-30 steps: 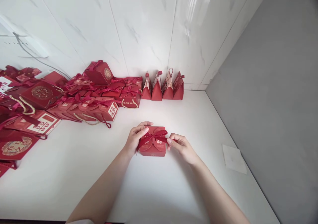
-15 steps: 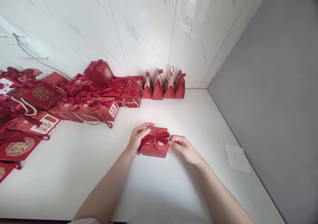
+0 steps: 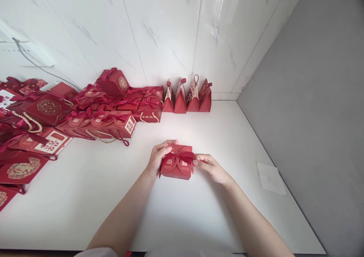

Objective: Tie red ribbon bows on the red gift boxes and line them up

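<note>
A small red gift box (image 3: 176,169) with gold print and curved, overlapping top flaps is held over the white table in the middle of the view. A dark red ribbon (image 3: 182,157) is tied in a bow across its top. Wrapped around the box's left side is my left hand (image 3: 159,156), thumb on the top edge. On the right, my right hand (image 3: 209,166) pinches the ribbon at the right end of the bow, beside the box. The fingers under the box's right edge are partly hidden.
Many red gift boxes (image 3: 119,126) with ribbons and rope handles are stacked at the left and back left. Several triangular red boxes (image 3: 193,103) stand against the marble wall. A white square sheet (image 3: 271,178) lies on the table (image 3: 222,131) near the grey panel at right.
The bow looks slightly flatter, and its right loop now reaches my right fingers. The printed characters on the left flap show more. Both hands keep nearly the same places.
</note>
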### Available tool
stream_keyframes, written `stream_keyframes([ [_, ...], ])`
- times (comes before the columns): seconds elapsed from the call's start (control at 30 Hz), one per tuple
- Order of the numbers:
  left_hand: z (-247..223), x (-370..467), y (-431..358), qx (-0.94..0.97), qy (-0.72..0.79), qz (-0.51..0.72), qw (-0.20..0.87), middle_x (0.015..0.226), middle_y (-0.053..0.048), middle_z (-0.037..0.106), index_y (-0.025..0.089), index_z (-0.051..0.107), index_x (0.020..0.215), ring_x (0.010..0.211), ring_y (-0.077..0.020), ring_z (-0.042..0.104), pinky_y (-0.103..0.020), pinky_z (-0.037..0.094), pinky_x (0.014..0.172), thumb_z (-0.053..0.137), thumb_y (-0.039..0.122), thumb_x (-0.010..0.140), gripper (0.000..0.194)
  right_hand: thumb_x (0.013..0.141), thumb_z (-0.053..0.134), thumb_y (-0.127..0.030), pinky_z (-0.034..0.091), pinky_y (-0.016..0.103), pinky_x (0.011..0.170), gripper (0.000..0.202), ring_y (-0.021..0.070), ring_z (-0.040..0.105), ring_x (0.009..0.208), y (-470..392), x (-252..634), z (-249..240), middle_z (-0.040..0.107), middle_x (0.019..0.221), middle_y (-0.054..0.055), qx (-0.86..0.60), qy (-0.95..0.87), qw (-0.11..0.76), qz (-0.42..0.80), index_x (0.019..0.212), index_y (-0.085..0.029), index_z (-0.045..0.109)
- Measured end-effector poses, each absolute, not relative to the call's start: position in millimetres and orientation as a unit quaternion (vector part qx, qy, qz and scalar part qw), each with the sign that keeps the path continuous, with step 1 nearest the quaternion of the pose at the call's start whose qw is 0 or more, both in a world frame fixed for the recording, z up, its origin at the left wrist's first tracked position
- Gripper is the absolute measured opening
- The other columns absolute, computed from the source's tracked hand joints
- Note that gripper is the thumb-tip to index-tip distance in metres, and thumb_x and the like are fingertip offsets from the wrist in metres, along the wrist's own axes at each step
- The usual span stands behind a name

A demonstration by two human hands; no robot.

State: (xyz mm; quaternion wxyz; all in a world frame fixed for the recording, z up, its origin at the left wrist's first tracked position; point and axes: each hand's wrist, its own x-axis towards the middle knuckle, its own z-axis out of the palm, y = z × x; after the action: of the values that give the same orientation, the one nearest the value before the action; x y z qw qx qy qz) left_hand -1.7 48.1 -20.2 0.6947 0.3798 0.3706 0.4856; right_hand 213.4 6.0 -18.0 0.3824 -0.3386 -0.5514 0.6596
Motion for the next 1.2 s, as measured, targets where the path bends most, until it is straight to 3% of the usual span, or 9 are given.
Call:
stream_keyframes([
  [0.1,-20,-4,49,0.384,0.353,0.451,0.724,0.095,-0.007,0.07,0.016,0.071,0.089,0.072,-0.0181,0.063,-0.031,0.049,0.07,0.065,0.032,0.079,0.02,0.092,0.055,-0.045,0.044,0.033,0.082,0.035,0.0184,0.059,0.076,7,213,-20,0.065,0.074,0.002,-0.346,-0.561,0.386,0.646,0.068,-0.019,0.06],
  [0.17,-18,-5,49,0.394,0.343,0.438,0.732,0.089,-0.008,0.07,0.016,0.069,0.099,0.074,-0.0209,0.064,-0.033,0.049,0.07,0.059,0.038,0.083,0.029,0.093,0.052,-0.047,0.045,0.033,0.078,0.038,0.0182,0.058,0.073,7,213,-22,0.063,0.073,0.002,-0.367,-0.561,0.406,0.621,0.067,-0.02,0.057],
  [0.27,-16,-5,48,0.436,0.34,0.461,0.694,0.107,-0.01,0.067,0.014,0.07,0.079,0.086,-0.023,0.064,-0.033,0.049,0.078,0.057,0.039,0.084,0.028,0.097,0.044,-0.047,0.046,0.034,0.078,0.034,0.0196,0.058,0.079,5,212,-23,0.062,0.081,0.004,-0.427,-0.555,0.486,0.524,0.077,-0.021,0.055],
  [0.37,-15,-3,46,0.476,0.34,0.478,0.655,0.118,-0.01,0.062,0.013,0.065,0.061,0.096,-0.0245,0.061,-0.033,0.047,0.085,0.06,0.036,0.083,0.032,0.095,0.049,-0.038,0.044,0.04,0.09,0.017,0.0245,0.057,0.103,-4,209,-16,0.062,0.106,0.009,-0.49,-0.6,0.549,0.314,0.098,-0.023,0.058],
  [0.53,-13,-1,43,0.517,0.335,0.479,0.625,0.114,-0.01,0.063,0.014,0.065,0.062,0.105,-0.0266,0.057,-0.035,0.043,0.095,0.059,0.033,0.085,0.031,0.089,0.06,-0.029,0.035,0.047,0.107,0.017,0.027,0.057,0.114,-29,186,2,0.064,0.121,0.007,-0.405,-0.792,0.454,0.05,0.105,-0.027,0.064],
  [0.7,-9,-1,42,0.528,0.342,0.492,0.602,0.109,-0.01,0.065,0.015,0.064,0.06,0.108,-0.0283,0.056,-0.038,0.041,0.1,0.056,0.039,0.086,0.036,0.092,0.056,-0.037,0.013,0.056,0.119,0.036,0.0303,0.046,0.133,-40,159,5,0.052,0.143,0.011,-0.407,-0.845,0.345,0.04,0.124,-0.02,0.06],
  [0.83,-9,-1,43,0.532,0.336,0.495,0.599,0.106,-0.01,0.065,0.016,0.062,0.057,0.106,-0.0277,0.057,-0.037,0.042,0.099,0.055,0.041,0.087,0.04,0.097,0.049,-0.027,0.009,0.058,0.12,0.036,0.0267,0.046,0.135,-37,161,3,0.056,0.139,0.011,-0.407,-0.838,0.356,0.066,0.131,-0.019,0.054],
  [1.03,-15,-1,45,0.502,0.332,0.503,0.62,0.11,-0.008,0.062,0.016,0.066,0.063,0.102,-0.0234,0.058,-0.031,0.045,0.089,0.057,0.032,0.088,0.031,0.091,0.054,-0.017,0.018,0.054,0.119,0.02,0.023,0.061,0.118,-28,189,6,0.075,0.103,0.001,-0.334,-0.824,0.438,0.132,0.104,-0.025,0.068],
  [1.2,-19,0,46,0.49,0.364,0.489,0.623,0.113,-0.007,0.062,0.016,0.067,0.068,0.088,-0.0204,0.059,-0.032,0.046,0.079,0.06,0.036,0.086,0.028,0.088,0.053,-0.015,0.035,0.047,0.113,0.023,0.023,0.062,0.116,-22,200,2,0.076,0.1,0.001,-0.295,-0.839,0.432,0.153,0.101,-0.025,0.069],
])
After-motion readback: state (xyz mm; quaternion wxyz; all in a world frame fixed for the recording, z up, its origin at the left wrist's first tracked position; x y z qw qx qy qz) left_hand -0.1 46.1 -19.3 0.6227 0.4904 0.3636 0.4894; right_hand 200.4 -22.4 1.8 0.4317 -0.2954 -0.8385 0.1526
